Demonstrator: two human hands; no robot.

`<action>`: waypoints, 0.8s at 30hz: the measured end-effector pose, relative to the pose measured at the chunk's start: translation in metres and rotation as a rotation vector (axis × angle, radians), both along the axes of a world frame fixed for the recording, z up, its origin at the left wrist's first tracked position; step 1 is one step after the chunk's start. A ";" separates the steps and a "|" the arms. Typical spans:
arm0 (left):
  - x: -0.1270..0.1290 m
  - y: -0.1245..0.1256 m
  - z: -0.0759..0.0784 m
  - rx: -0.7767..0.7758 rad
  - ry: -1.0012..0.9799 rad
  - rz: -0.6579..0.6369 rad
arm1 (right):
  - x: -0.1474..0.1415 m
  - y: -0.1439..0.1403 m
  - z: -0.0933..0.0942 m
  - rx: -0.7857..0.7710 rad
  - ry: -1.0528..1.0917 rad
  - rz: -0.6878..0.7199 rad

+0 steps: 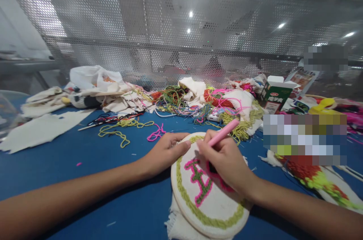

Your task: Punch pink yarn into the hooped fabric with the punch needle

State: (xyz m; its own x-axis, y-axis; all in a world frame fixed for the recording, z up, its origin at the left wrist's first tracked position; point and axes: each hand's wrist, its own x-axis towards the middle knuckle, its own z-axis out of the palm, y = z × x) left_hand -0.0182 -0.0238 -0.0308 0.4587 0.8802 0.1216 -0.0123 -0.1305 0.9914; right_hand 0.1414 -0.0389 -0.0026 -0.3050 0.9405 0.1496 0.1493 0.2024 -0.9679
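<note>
A round embroidery hoop (208, 215) stretched with white cloth lies tilted in front of me. An olive-green yarn border (204, 220) runs round the inside of its rim, and a green motif outlined in pink (198, 181) fills part of the middle. My left hand (169, 151) grips the hoop's upper left edge, thumb on top and fingers underneath. In my right hand (224, 157), closed over the upper part of the cloth, is a pen-like pink punch needle (224, 132), leaning up to the right. Its tip is hidden by the fingers.
A blue table (85, 209) lies below. Across its back are tangled yarn (176, 100), cloth scraps (116, 98) and a green box (276, 94), before a perforated metal screen (170, 24). Olive yarn (121, 126) trails beyond my left hand. A red-and-green yarn piece (304, 174) lies right.
</note>
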 end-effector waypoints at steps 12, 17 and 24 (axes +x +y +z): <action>0.000 -0.001 -0.002 -0.025 -0.014 -0.001 | 0.004 0.002 -0.003 0.035 -0.012 -0.033; 0.001 -0.003 0.002 -0.041 -0.024 0.010 | 0.006 0.005 -0.003 0.025 0.047 -0.148; 0.001 -0.003 0.001 -0.031 -0.023 0.002 | 0.003 -0.001 -0.001 0.037 0.009 -0.117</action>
State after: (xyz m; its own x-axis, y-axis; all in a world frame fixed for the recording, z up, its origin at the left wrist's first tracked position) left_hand -0.0171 -0.0267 -0.0296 0.4542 0.8847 0.1046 -0.0351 -0.0995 0.9944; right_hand 0.1441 -0.0401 -0.0031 -0.1924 0.9633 0.1869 0.1653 0.2196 -0.9615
